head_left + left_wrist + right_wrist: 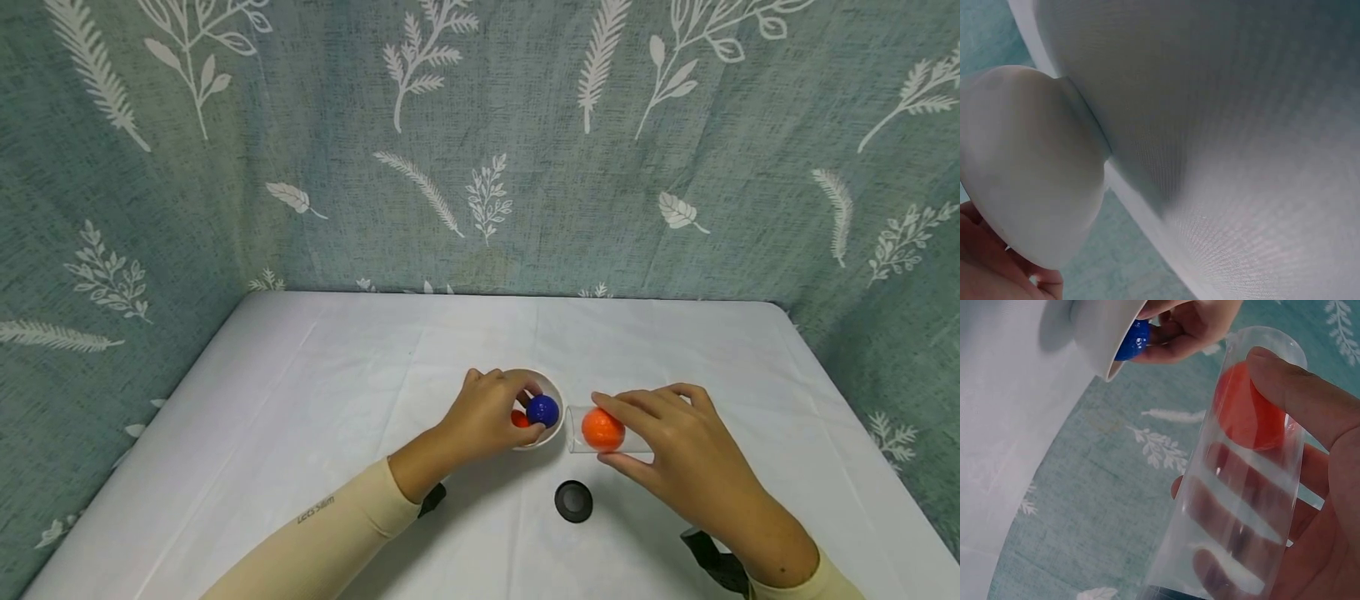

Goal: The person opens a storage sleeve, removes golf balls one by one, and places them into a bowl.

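My left hand (483, 419) reaches over the rim of a white bowl (556, 390), thumb and fingers pinching a shiny blue ball (543, 411). An orange-red ball (519, 418) shows beneath that hand, in the bowl. In the left wrist view the bowl's outer wall (1035, 162) hides the balls. My right hand (678, 446) grips a clear tube (1235, 506) lying sideways just right of the bowl. Inside its bowl-side end sits an orange ball (603, 430). A dark part (1172, 594) shows at the tube's other end in the right wrist view.
A round black lid (573, 501) lies on the white-covered table (315, 400), in front of the tube and bowl. Behind and at both sides hangs a green leaf-patterned cloth (480, 192).
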Demonstrator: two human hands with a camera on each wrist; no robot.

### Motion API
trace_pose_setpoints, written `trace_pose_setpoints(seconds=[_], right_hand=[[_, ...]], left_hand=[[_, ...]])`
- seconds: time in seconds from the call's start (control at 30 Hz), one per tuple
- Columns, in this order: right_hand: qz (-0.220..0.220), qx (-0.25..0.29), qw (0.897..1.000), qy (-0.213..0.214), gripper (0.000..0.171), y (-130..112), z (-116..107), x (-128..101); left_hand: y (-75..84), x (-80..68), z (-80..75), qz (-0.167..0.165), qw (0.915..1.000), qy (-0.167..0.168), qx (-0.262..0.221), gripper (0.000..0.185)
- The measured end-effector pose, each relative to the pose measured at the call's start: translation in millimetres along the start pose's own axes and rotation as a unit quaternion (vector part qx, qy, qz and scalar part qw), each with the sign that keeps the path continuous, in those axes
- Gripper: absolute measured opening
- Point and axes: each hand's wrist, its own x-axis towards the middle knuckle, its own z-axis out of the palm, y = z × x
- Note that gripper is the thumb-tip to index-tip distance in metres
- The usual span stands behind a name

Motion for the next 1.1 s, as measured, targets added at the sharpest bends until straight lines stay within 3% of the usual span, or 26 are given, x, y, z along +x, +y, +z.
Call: trace_pose_setpoints(seconds=[0.6,0.9,1.1], right_hand=[[0.013,-0.003,1.000,-0.018,0.069,-4,2,1],[0.015,0.000,1.000,-0.015,0.069,-4,2,2],[0.020,-0.004,1.000,-0.019,0.069,-5,2,2]], left_hand=[[0.1,-3.5,-2.1,-0.013,0.9990,-0.031,0.028,0.042],[-2.1,-7.6,-5.9,-0.017,0.9997,-0.012,0.012,0.038],[0.1,-12.0,-8.5,-0.007,0.9995,0.025,-0.018,0.029]])
